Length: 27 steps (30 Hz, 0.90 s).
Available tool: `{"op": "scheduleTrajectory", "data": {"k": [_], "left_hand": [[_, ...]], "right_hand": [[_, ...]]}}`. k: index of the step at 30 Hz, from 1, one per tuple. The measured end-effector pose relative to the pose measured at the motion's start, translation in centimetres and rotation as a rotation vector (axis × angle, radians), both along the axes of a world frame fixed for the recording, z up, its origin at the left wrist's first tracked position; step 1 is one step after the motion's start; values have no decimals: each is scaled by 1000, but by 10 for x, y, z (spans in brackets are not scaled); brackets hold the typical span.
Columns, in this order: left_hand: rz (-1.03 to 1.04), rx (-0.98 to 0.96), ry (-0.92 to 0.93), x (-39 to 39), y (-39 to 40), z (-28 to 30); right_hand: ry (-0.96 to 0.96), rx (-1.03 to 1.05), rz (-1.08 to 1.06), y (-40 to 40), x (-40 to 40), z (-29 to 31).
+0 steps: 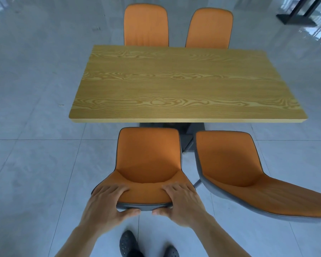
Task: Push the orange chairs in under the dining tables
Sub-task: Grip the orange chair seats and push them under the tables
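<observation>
Pale grey glossy floor tiles [35,164] spread around a rectangular dining table [185,84] with a wood-grain top. The left hand [105,204] and right hand [183,203] both grip the top rim of the near-left orange chair [148,160], fingers curled over the padded front, thumbs on the dark grey shell behind. It stands just short of the table's near edge, seat not yet under. The moulded shell looks stiff and fairly light; the backrest top seems the natural hold, and it should slide easily on smooth tile. Beside it, the near-right orange chair [248,173] sits angled outward. Two far chairs [208,28] are tucked in.
</observation>
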<state>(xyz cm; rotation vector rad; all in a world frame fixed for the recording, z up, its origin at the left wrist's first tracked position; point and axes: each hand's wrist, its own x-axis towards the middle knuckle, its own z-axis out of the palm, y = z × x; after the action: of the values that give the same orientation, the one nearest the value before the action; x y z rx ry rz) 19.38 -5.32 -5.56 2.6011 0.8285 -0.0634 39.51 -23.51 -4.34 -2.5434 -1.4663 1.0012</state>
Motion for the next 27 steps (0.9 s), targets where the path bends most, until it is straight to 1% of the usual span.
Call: {"op": "scheduleTrajectory", "data": {"k": [12,22,27], "left_hand": [[17,-26,48,2,-1,3],[17,-33,16,4,-11,2],[14,-28,13,4,-9,1]], "right_hand": [[-42,-17,61,-1,0,-10],[-98,-58,90,-8,2,-4],[-93,-63,116,-6,5,-5]]}}
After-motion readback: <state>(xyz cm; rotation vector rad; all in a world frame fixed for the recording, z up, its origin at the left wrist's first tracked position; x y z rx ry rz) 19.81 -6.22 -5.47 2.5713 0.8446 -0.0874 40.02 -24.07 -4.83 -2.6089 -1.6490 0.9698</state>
